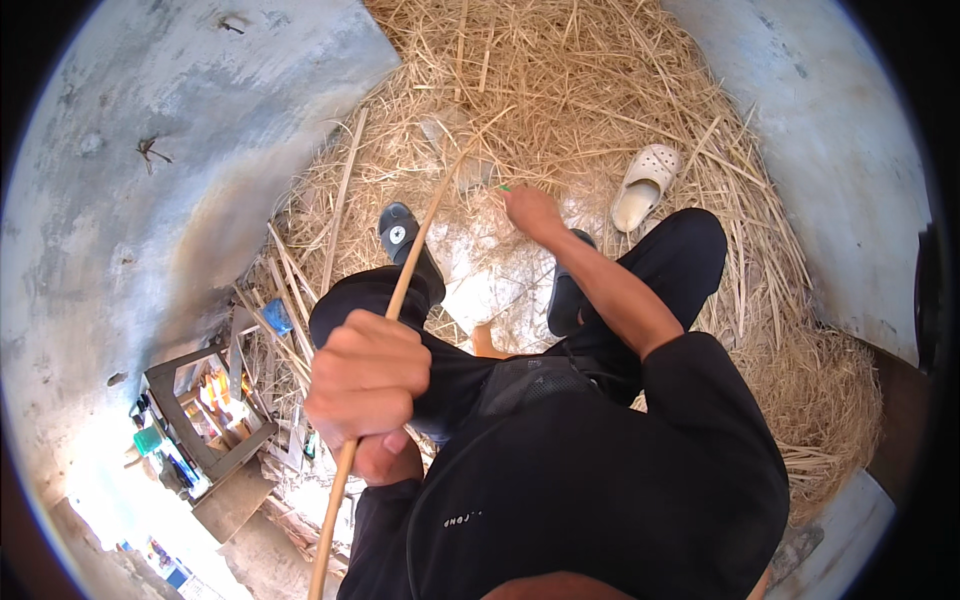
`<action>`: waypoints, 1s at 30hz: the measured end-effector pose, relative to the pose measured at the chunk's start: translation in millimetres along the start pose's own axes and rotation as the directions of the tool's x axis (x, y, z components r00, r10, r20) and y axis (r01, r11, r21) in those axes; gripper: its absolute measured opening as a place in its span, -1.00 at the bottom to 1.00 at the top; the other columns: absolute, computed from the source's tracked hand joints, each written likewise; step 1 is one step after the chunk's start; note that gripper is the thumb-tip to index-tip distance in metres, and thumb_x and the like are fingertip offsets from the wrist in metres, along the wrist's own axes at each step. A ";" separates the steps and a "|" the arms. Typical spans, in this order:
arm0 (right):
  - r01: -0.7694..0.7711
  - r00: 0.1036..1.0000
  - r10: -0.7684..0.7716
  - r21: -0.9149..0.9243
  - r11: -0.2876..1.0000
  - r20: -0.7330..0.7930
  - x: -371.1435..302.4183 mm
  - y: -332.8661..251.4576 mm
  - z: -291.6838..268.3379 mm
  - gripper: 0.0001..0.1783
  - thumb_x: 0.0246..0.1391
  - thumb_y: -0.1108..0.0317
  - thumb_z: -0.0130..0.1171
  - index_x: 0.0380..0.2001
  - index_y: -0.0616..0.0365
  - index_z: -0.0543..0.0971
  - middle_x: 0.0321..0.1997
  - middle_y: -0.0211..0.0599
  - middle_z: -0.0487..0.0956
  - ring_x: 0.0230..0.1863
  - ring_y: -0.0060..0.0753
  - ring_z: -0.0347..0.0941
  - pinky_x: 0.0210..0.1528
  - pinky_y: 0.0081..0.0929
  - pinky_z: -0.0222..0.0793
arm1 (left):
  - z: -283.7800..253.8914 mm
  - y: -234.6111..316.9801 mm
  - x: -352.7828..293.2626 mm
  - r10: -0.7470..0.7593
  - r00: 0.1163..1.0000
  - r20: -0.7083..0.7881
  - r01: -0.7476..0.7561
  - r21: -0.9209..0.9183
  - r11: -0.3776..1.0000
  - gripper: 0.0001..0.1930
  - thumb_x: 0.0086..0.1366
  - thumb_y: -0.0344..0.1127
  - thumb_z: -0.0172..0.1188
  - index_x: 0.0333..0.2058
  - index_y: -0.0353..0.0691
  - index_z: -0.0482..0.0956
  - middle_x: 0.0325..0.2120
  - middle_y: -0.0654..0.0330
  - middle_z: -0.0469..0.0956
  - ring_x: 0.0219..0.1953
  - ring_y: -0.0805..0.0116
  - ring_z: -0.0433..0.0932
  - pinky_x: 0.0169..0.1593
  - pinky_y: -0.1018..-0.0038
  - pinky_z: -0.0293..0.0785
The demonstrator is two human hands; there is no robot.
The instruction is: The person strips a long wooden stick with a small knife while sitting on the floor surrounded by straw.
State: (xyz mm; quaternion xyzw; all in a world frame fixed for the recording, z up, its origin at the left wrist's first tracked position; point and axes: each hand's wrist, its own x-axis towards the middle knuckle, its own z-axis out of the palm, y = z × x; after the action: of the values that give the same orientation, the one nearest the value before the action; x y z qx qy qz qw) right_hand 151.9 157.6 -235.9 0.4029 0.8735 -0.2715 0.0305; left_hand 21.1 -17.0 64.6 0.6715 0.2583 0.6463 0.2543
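Observation:
My left hand (366, 385) is wrapped tightly round a long tan cane rod (402, 287). The rod runs slantwise from the lower edge up past my left foot, thinning and bending slightly right toward its far end. Farther out, over the pale patch of floor, my right hand (533, 213) is closed. A small bit of green (505, 188) shows at its fingertips; the rest of that object is hidden. The right hand is apart from the rod, to the right of its far part.
Straw-like shavings (560, 90) cover the floor. A cream clog (645, 188) lies beyond my right knee. Dark slide sandals (400, 232) are on my feet. A wooden frame (190, 410) and long strips stand at left. Bluish walls (230, 110) rise on both sides.

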 end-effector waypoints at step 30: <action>-0.491 0.844 -0.077 0.822 0.289 0.531 70.4 -13.3 20.7 -0.38 0.30 -0.19 -0.37 -0.51 0.11 0.37 -0.74 -0.34 0.32 -0.80 -0.41 0.18 -0.69 -0.40 0.18 | -1.9 -0.8 -0.6 0.025 0.996 -0.091 -0.024 0.010 1.000 -0.57 0.07 -0.29 0.02 -0.81 -0.17 -0.02 -0.92 0.35 -0.03 -0.90 0.51 -0.11 -0.77 0.54 -0.19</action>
State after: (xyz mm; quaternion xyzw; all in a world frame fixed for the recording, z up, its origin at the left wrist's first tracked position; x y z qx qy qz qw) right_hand 91.5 188.7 -266.7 0.3774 0.4482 -0.8094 0.0396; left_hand 19.2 -16.8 63.7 0.6455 0.2644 0.6782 0.2313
